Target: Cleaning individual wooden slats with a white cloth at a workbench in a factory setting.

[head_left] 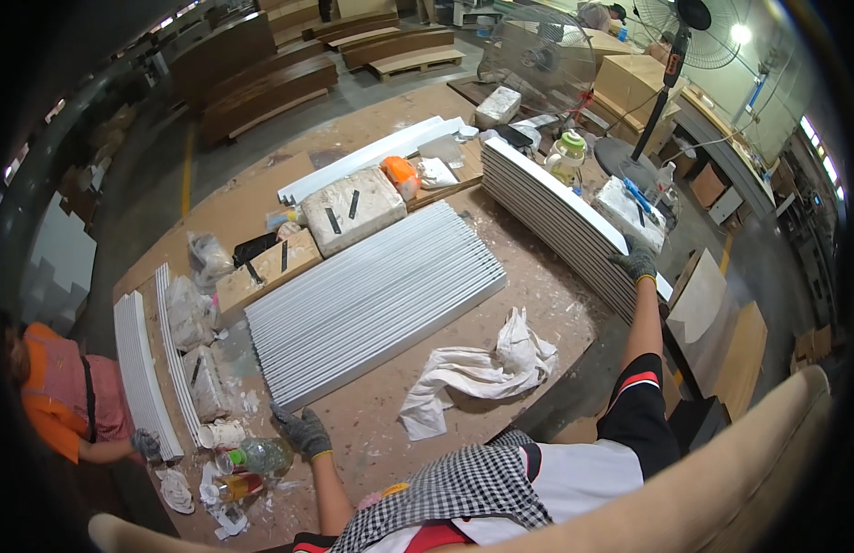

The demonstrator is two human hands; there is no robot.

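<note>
My left hand (304, 432), in a grey work glove, is open beside the near left corner of a wide row of white strips (376, 295) standing side by side on the table. Its fingertips are close to that corner; whether they touch cannot be made out. At the right, my right hand (637, 262), also gloved, is closed over the near end of a stack of long white boards (547, 207). A crumpled white cloth (482, 369) lies between my arms, in front of the row. A green-tinted bottle (261, 456) is next to my left hand.
At the left, a co-worker's gloved hand (146, 444) touches more white strips (143, 378). Wrapped blocks (353, 210), bags and an orange item (401, 173) line the table's far side. A standing fan (671, 78) and a jug (567, 152) are at the far right.
</note>
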